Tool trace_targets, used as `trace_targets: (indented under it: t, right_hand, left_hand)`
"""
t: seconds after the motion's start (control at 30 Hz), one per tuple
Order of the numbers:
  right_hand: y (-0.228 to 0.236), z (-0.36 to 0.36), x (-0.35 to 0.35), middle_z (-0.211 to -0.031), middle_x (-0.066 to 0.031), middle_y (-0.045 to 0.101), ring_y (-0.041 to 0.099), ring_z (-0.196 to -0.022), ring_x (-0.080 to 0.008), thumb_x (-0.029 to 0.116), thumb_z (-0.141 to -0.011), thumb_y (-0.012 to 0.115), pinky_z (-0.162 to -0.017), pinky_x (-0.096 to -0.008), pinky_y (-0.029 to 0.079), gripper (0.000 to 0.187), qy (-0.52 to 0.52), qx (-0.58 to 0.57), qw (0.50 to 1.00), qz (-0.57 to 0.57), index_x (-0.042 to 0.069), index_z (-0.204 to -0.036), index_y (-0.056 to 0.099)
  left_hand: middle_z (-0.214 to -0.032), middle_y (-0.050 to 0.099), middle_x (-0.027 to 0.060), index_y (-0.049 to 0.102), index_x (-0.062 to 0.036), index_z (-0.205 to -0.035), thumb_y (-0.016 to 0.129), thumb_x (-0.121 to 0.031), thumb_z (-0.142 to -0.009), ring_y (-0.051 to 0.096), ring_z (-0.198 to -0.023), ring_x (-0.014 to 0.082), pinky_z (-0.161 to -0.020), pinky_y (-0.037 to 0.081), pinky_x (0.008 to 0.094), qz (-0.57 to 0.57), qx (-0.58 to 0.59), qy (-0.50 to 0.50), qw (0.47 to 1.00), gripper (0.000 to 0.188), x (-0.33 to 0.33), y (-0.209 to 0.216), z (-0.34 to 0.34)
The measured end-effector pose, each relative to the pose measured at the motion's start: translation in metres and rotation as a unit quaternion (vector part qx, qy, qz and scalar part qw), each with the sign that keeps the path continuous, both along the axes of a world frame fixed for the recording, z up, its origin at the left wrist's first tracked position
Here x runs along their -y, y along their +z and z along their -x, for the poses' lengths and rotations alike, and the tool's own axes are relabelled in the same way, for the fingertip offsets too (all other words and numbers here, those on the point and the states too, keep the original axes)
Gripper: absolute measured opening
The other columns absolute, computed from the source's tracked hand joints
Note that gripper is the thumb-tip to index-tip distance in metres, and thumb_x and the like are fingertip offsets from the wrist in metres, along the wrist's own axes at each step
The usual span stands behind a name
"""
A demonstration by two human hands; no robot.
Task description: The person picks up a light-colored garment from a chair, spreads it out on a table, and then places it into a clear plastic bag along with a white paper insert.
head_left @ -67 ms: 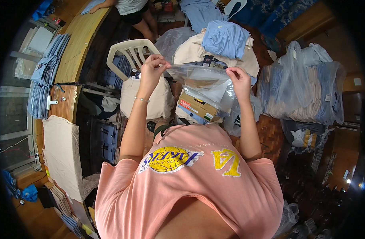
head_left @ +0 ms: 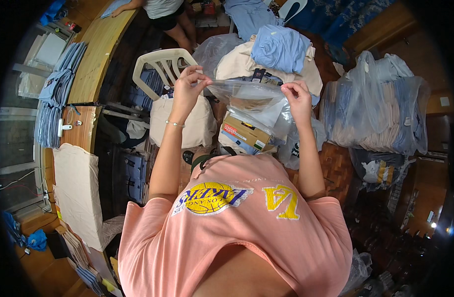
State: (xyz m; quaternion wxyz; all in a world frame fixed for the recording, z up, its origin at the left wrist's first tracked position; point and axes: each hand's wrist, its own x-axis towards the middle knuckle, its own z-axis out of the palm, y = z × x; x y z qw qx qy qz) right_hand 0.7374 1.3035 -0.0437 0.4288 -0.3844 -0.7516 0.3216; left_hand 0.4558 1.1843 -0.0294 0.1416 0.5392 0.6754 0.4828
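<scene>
Box (head_left: 243, 131) beneath clear bag (head_left: 247, 91), chair (head_left: 151, 58) behind left hand (head_left: 189, 90)

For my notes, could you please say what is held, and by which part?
Clear plastic bag; left hand and right hand pinch opposite ends of its upper edge.
</scene>
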Motion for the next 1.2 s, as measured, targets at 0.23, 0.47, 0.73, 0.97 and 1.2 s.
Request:
trace_targets:
  t: [0.23,0.47,0.73,0.97,1.2]
  right_hand:
    - [0.013,0.006,0.015,-0.070,-0.0059,0.058,0.057,-0.063,-0.0160,0.005,-0.079,0.058,-0.060,-0.0263,0.045,0.004,0.126,-0.103,0.973,0.161,0.002,-0.083,0.058]
    - [0.042,0.035,0.057,-0.067,-0.0084,0.057,0.055,-0.062,-0.0118,0.006,-0.081,0.054,-0.058,-0.0273,0.043,0.009,0.242,0.095,0.964,0.047,-0.002,-0.085,0.056]
    - [0.017,-0.039,0.018,-0.086,-0.0049,0.063,0.056,-0.077,-0.0107,0.009,-0.082,0.057,-0.069,-0.0246,0.045,0.011,0.354,0.055,0.899,0.251,0.003,-0.089,0.062]
    - [-0.074,0.029,0.049,-0.086,-0.0066,0.063,0.058,-0.076,-0.0127,0.024,-0.075,0.067,-0.068,-0.0257,0.046,0.042,0.483,0.288,0.802,0.203,0.005,-0.111,0.054]
    - [-0.102,0.068,0.088,-0.066,-0.0031,0.058,0.052,-0.059,-0.0106,0.012,-0.083,0.055,-0.054,-0.0233,0.042,0.012,0.513,0.257,0.712,0.405,0.000,-0.086,0.059]
  left_hand:
    - [-0.094,0.063,0.0099,0.064,-0.0033,-0.088,0.070,-0.008,-0.068,0.060,-0.079,0.0192,-0.070,0.046,0.0290,0.129,-0.095,-0.048,0.986,0.021,0.017,0.031,0.003]
    - [-0.096,0.063,0.0131,0.061,-0.0040,-0.103,0.066,-0.014,-0.073,0.059,-0.088,0.0268,-0.077,0.044,0.0335,0.160,-0.056,-0.349,0.922,0.032,0.004,0.007,-0.053]
    - [-0.079,0.064,0.0142,0.064,-0.0034,-0.089,0.055,-0.019,-0.082,0.060,-0.071,0.0296,-0.066,0.046,0.0353,0.274,-0.022,-0.378,0.884,0.019,0.050,-0.005,-0.039]
    - [-0.076,0.063,0.0110,0.064,-0.0098,-0.086,0.055,-0.017,-0.077,0.059,-0.073,0.0310,-0.064,0.045,0.0403,0.264,-0.231,-0.386,0.854,0.015,0.074,0.007,-0.072]
    - [-0.070,0.061,0.0082,0.064,-0.0082,-0.078,0.053,-0.027,-0.080,0.059,-0.074,0.0228,-0.074,0.039,0.0363,0.257,-0.251,-0.316,0.878,0.023,0.114,0.009,-0.053]
